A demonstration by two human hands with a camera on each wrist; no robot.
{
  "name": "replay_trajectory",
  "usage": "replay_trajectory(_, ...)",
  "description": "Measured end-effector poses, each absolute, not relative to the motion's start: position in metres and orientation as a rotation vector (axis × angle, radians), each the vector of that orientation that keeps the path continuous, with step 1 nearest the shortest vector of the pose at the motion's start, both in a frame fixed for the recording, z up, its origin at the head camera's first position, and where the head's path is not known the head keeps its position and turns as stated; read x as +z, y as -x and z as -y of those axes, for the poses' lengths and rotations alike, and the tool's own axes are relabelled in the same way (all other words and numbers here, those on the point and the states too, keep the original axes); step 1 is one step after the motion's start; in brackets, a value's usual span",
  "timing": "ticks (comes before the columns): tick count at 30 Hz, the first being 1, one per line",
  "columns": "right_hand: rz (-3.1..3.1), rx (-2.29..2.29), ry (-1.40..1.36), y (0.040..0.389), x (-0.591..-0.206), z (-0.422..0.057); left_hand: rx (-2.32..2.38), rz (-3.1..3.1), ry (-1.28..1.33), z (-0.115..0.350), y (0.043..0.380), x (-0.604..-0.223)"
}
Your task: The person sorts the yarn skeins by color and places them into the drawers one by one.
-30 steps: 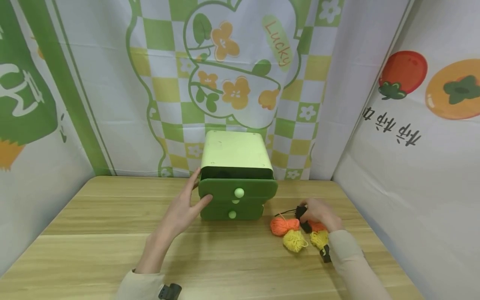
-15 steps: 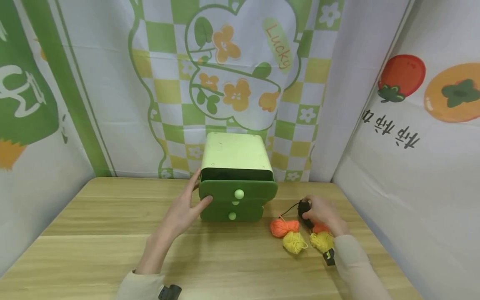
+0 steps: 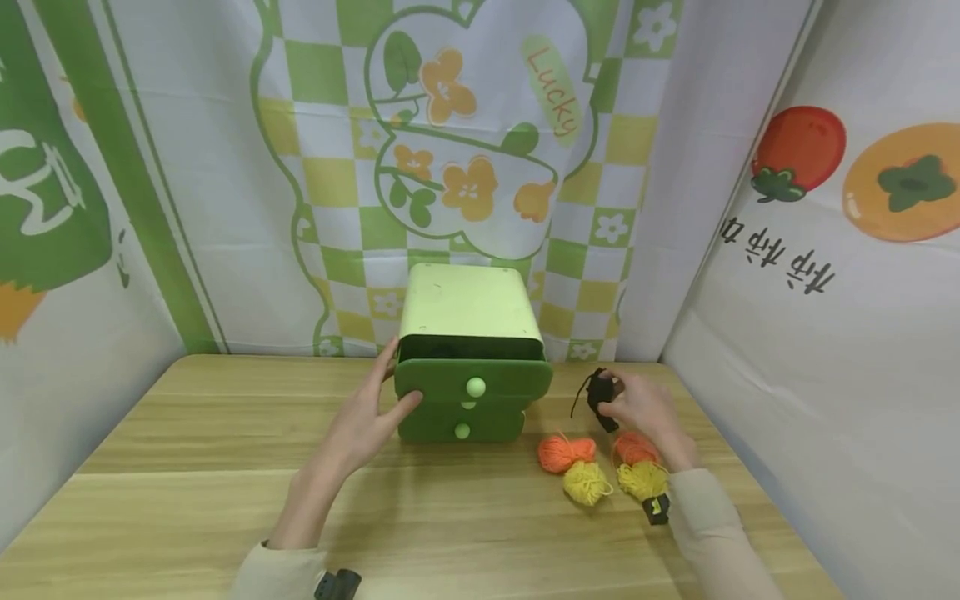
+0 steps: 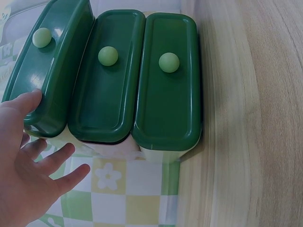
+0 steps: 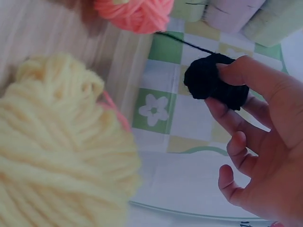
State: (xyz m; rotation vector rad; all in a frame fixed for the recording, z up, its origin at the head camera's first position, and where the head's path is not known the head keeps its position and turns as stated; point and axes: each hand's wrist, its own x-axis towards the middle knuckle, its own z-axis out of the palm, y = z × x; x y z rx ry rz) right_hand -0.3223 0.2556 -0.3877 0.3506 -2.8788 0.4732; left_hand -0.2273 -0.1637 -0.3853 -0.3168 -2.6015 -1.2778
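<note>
My right hand [image 3: 645, 412] pinches a black ball of yarn [image 3: 600, 398] between thumb and fingertips, a loose strand trailing from it. In the right wrist view, the thumb lies on top of the black yarn [image 5: 201, 78] and the ring and little fingers are loosely bent. My left hand [image 3: 363, 425] rests at the left side of a green drawer cabinet [image 3: 472, 300]. Its thumb touches the front of the top drawer [image 3: 442, 379], which stands partly pulled out. The left wrist view shows the other fingers [image 4: 71, 177] spread beside the cabinet.
Nearer on the wooden table [image 3: 225, 500] lie an orange yarn ball [image 3: 566, 455] and a yellow one [image 3: 587, 483]. Another orange ball [image 3: 636, 447] and yellow ball [image 3: 641, 481] sit below my right wrist. A patterned cloth [image 3: 352, 167] hangs behind the cabinet.
My right hand has moved the black yarn away from the other balls, toward the back of the table. More of the right orange ball shows. My left hand has stayed at the cabinet.
</note>
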Motion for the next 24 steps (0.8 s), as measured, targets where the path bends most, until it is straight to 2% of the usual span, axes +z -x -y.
replay_trajectory(24, 2.583, 0.700, -0.496, 0.304, -0.344, -0.223, -1.279, 2.606, 0.315, 0.164, 0.227, -0.384)
